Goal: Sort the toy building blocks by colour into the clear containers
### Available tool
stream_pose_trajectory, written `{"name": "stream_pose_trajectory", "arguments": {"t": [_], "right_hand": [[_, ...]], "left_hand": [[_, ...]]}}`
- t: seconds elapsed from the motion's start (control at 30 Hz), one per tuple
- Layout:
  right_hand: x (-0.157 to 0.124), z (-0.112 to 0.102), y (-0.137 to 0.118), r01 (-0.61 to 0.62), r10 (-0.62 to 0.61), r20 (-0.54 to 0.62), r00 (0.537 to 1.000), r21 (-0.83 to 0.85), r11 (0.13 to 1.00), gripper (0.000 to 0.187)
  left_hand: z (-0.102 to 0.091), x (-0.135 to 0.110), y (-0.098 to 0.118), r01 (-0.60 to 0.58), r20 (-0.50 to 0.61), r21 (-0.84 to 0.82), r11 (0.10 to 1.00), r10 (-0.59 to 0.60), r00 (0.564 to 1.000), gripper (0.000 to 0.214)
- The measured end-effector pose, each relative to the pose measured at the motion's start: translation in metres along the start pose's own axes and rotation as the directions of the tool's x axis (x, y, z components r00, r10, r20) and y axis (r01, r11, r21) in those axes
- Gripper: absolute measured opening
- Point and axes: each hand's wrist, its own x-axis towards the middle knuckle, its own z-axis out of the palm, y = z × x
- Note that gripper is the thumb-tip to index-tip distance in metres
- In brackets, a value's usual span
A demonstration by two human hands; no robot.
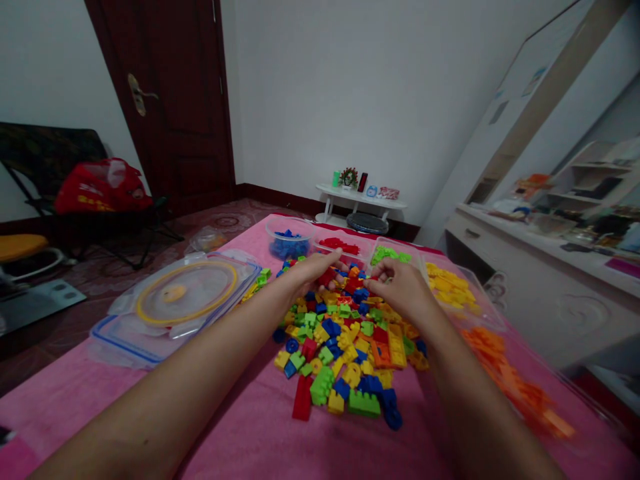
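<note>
Head view: toy bricks (331, 327) spread beneath left hand (316, 268) and right hand (397, 279).

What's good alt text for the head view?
A person's bare left hand and right hand are over a heap of multicoloured plastic building bricks on a pink cloth. Clear plastic containers of single-colour bricks line the far and right sides; clear plastic lids lie stacked at left.

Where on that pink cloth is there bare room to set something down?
Bare pink cloth shows between the left forearm and right forearm, this side of the block pile; also near left, between the lids and left forearm. Crowded: the middle, the far side with its containers, and the right, with orange pieces.
</note>
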Motion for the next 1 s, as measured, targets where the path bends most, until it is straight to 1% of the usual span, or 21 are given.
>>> {"name": "stream_pose_trajectory", "arguments": {"t": [0.07,0.1,0.17,0.23,0.33,0.47,0.5,0.57,0.67,0.73,0.77,0.8,0.83,0.87,0.9,0.93,1.0], "right_hand": [[-0.001,-0.002,-0.008,0.047,-0.027,-0.135,0.990,0.145,0.988,0.019],[-0.002,-0.002,-0.011,0.067,-0.028,-0.164,0.986,0.234,0.970,0.022],[-0.004,0.001,-0.018,0.074,-0.012,-0.151,0.988,0.412,0.908,0.030],[-0.005,0.005,-0.021,0.064,0.007,-0.132,0.991,0.521,0.851,0.033],[-0.007,0.008,-0.025,0.077,0.012,-0.150,0.989,0.571,0.817,0.032],[-0.010,0.008,-0.032,0.036,-0.028,-0.023,0.999,0.636,0.771,0.038],[-0.011,0.007,-0.033,0.040,-0.034,-0.021,0.999,0.644,0.764,0.039],[-0.011,0.003,-0.033,0.084,-0.032,-0.092,0.995,0.645,0.760,0.037],[-0.010,-0.006,-0.028,0.156,0.001,-0.241,0.970,0.629,0.762,0.036],[-0.008,-0.014,-0.023,0.181,0.039,-0.318,0.947,0.632,0.753,0.037],[-0.008,-0.018,-0.021,0.193,0.061,-0.353,0.934,0.640,0.744,0.036],[-0.007,-0.023,-0.018,0.208,0.080,-0.385,0.920,0.651,0.730,0.036],[-0.007,-0.027,-0.016,0.224,0.098,-0.412,0.906,0.663,0.715,0.035],[-0.007,-0.031,-0.014,0.240,0.115,-0.438,0.892,0.673,0.700,0.034],[-0.007,-0.035,-0.011,0.253,0.132,-0.460,0.878,0.679,0.689,0.033],[-0.007,-0.038,-0.009,0.261,0.147,-0.477,0.866,0.683,0.682,0.033],[-0.006,-0.043,-0.004,0.265,0.174,-0.499,0.849,0.687,0.676,0.034]], "left_hand": [[0.005,0.000,-0.001,0.076,0.079,-0.092,0.993,-0.069,0.994,0.054],[0.007,0.000,-0.002,0.118,0.143,-0.144,0.983,-0.097,0.985,0.057],[0.010,0.000,-0.004,0.201,0.278,-0.240,0.950,-0.132,0.951,0.060],[0.010,0.002,-0.007,0.273,0.370,-0.310,0.911,-0.150,0.917,0.058],[0.010,0.003,-0.010,0.325,0.425,-0.371,0.870,-0.153,0.892,0.055],[0.013,0.004,-0.013,0.350,0.464,-0.443,0.825,-0.123,0.877,0.056],[0.014,0.004,-0.013,0.358,0.465,-0.458,0.813,-0.124,0.877,0.055],[0.015,0.004,-0.014,0.375,0.463,-0.490,0.787,-0.130,0.877,0.047],[0.012,0.004,-0.014,0.383,0.455,-0.566,0.730,-0.111,0.884,0.032],[0.008,0.006,-0.013,0.349,0.405,-0.635,0.689,-0.088,0.910,0.026],[0.005,0.008,-0.012,0.310,0.350,-0.672,0.673,-0.081,0.933,0.024],[0.002,0.012,-0.009,0.255,0.274,-0.705,0.662,-0.077,0.959,0.023],[-0.001,0.017,-0.004,0.183,0.172,-0.728,0.661,-0.083,0.982,0.023],[-0.004,0.024,0.003,0.107,0.058,-0.736,0.669,-0.094,0.994,0.024],[-0.007,0.033,0.010,0.033,-0.055,-0.729,0.684,-0.107,0.993,0.025],[-0.009,0.043,0.019,-0.033,-0.177,-0.699,0.714,-0.129,0.976,0.028],[-0.012,0.067,0.038,-0.084,-0.277,-0.659,0.747,-0.138,0.951,0.034]]}}
